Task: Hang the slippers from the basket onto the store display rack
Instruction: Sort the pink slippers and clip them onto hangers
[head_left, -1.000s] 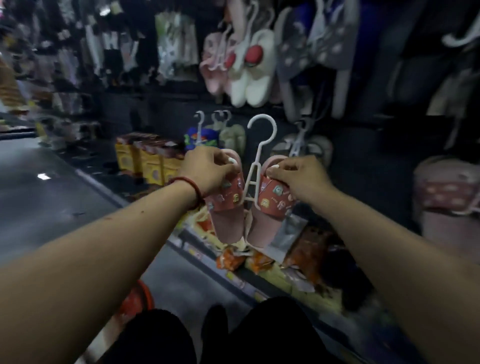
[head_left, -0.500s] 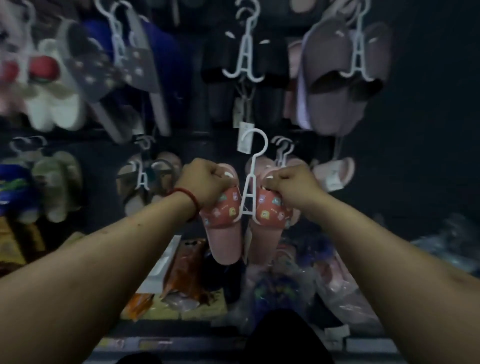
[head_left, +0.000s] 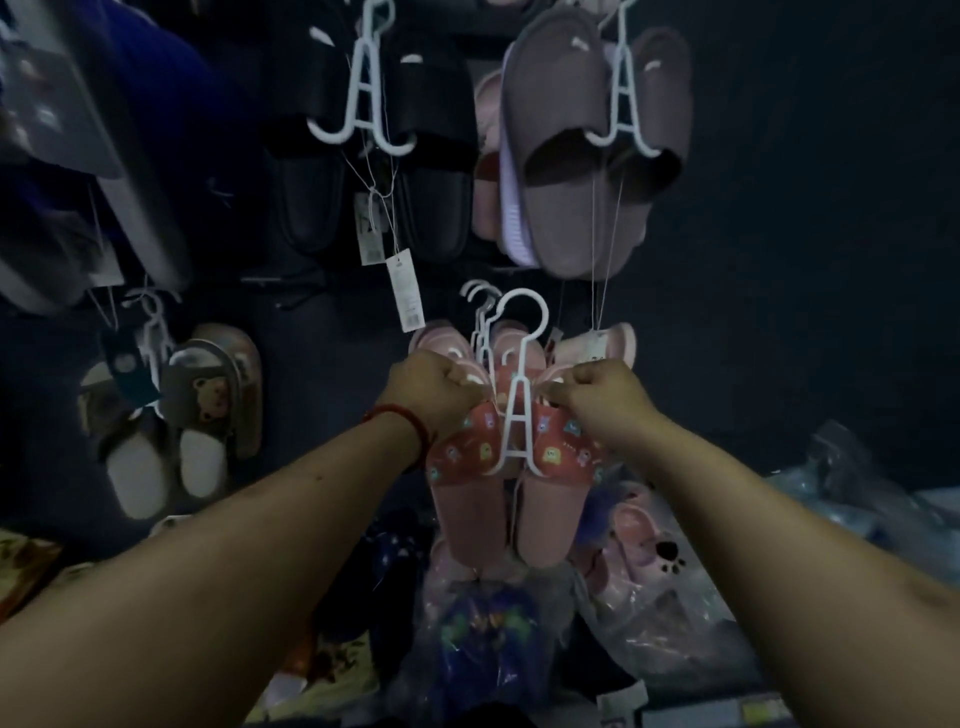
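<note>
Slippers (head_left: 470, 519), a pink pair with red cartoon-print straps, hung on a white hanger (head_left: 514, 415) in front of the dark display rack (head_left: 779, 260), at mid-height. Long axis was upright: strap ends up, heels down, insoles facing the camera. The hanger hook stood above the pair, its opening to the left; whether it sat on a peg could not be told.

Left hand (head_left: 431, 395), with a red wristband (head_left: 405, 421), was clenched on the top of the left slipper. Right hand (head_left: 597, 400) pinched the top of the right one.

Edges: other hanger hooks (head_left: 475, 296) just left of this hook, pink pairs close behind. A price tag (head_left: 405, 291) dangled above the left hand, mauve slippers (head_left: 566, 171) overhead. Bagged goods (head_left: 649, 597) lay near the heels. Bare dark panel ran to the right.
</note>
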